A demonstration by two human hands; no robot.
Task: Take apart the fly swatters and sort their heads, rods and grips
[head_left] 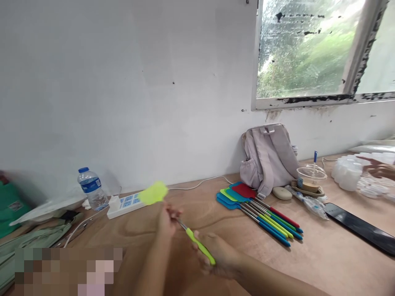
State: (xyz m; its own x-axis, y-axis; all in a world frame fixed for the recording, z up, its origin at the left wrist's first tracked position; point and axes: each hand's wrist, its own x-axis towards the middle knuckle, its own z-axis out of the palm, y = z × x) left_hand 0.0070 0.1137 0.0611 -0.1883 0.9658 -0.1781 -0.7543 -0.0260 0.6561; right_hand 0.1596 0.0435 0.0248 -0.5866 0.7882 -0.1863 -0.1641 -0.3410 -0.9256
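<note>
A yellow-green fly swatter [154, 193] with a metal shaft is held slantwise above the table by both hands. My left hand [169, 218] is closed around its shaft just below the flat head; motion blurs the fingers a little. Wrapped round the yellow-green handle [200, 246] is my right hand [219, 254]. To the right lies a fanned pile of fly swatters [262, 216] in blue, green, yellow and red, their handles pointing toward the lower right. Behind the held swatter's head sits a white power strip [119, 209].
A water bottle [91, 187] stands at left by bags [37, 242]. Against the wall leans a backpack [267, 158]. A drink cup [311, 176], a phone [361, 228] and clear plastic cups [347, 172] occupy the right side, where another person's hand [381, 168] reaches in.
</note>
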